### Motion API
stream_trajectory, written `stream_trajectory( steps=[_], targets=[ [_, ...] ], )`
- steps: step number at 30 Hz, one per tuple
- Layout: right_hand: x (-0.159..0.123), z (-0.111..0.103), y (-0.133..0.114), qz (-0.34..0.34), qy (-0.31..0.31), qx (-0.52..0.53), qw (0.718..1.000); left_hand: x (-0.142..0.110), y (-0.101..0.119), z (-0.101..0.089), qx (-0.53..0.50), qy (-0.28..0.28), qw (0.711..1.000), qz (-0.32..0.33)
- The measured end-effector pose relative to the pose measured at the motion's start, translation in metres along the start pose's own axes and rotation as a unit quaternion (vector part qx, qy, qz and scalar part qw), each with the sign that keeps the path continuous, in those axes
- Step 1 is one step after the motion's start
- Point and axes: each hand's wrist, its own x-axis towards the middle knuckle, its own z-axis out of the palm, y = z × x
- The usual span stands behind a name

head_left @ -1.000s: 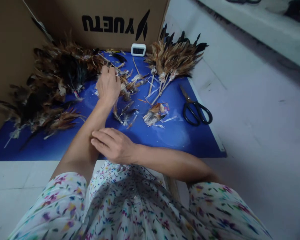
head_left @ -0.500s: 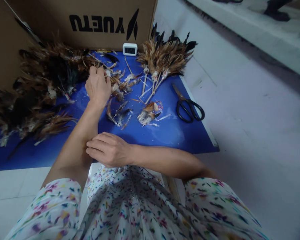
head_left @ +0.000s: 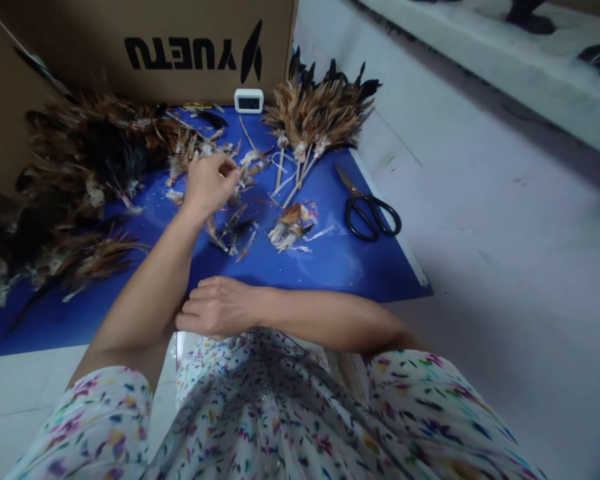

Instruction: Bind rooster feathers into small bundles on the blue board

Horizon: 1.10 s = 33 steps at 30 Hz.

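Roughly central, left hand [head_left: 207, 181]: bare, low over loose feathers; fingers bent, thumb and forefinger curved toward each other; cannot tell whether pinching anything.
Right hand [head_left: 217, 307]: up against the left forearm; fingers pressed together and folded inward, fingertips hidden.
Loose feathers [head_left: 253, 165]: brown, downy white at the roots, scattered under and beside the left hand, mid-table.
Feather heap [head_left: 110, 150]: dense, shaggy, rust-brown with glossy black patches; spread along the left side.
Feather bundles [head_left: 320, 113]: fan-shaped, tan tipped with black, bound in white at the neck, on thin straight sticks [head_left: 291, 191]; right of the left hand.
Small clump [head_left: 287, 230]: fluffy, whitish and orange-brown, near pale stringy strips.
Scissors [head_left: 358, 194]: dull metal blades, black looped handles, lying near the right edge.
Clock [head_left: 249, 101]: white rounded case, dark screen, before the cardboard [head_left: 200, 20].
Table [head_left: 320, 275]: smooth blue, dusted whitish in patches.
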Motion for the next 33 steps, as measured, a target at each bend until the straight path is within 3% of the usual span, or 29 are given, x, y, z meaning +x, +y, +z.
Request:
stream_trajectory(
  steps=[5,8,13,19,25,33],
  targets=[
    [0.002,-0.008,0.004,-0.006,-0.088,0.04,0.995,-0.023,0.032,0.025,0.011,-0.197,0.976,0.087],
    [0.002,-0.008,0.005,-0.004,-0.093,0.05,0.994,-0.036,0.042,0.037,0.062,-0.232,0.965,0.101],
    [0.002,-0.008,0.005,-0.008,-0.095,0.053,0.994,-0.039,0.038,0.045,0.104,-0.232,0.961,0.11],
    [0.003,-0.01,0.005,0.0,-0.112,0.046,0.993,-0.037,0.021,0.031,0.014,-0.191,0.981,0.032],
    [0.003,-0.01,0.005,0.009,-0.11,0.047,0.993,-0.042,0.0,0.011,-0.076,-0.167,0.982,-0.039],
    [0.004,-0.015,0.007,0.035,-0.139,0.045,0.989,-0.044,-0.029,0.014,-0.138,-0.087,0.981,-0.104]
  ],
)
